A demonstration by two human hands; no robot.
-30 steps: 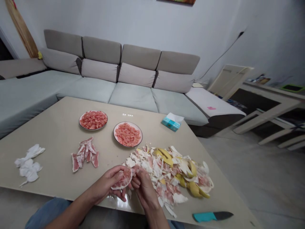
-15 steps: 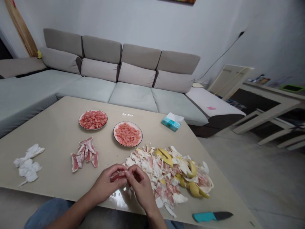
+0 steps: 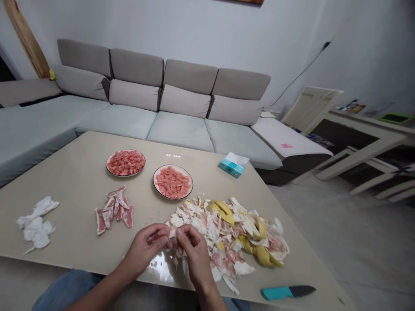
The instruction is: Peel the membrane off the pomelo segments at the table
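Observation:
My left hand (image 3: 149,246) is closed, its fingers curled round a small pomelo segment (image 3: 169,244) that they mostly hide. Close beside it, my right hand (image 3: 193,247) pinches at the same piece with thumb and forefinger. Both are just above the table's near side, at the left edge of a heap of torn pomelo peel and membrane (image 3: 210,229). Further left lie several unpeeled pomelo segments (image 3: 114,209) in a small pile. Beyond the hands, one plate (image 3: 155,183) holds peeled pink pulp (image 3: 173,183), and a second plate (image 3: 108,169) holds more.
A turquoise-handled knife (image 3: 288,292) lies at the near right of the table (image 3: 78,172). Crumpled tissues (image 3: 39,226) are at the left, and a tissue box (image 3: 233,165) stands at the far right edge. A grey sofa (image 3: 181,129) runs behind the table.
My hands have parted slightly, with the right fingertips shifting a little to the right. The pink piece shows less between the fingers. Plates and piles stay put.

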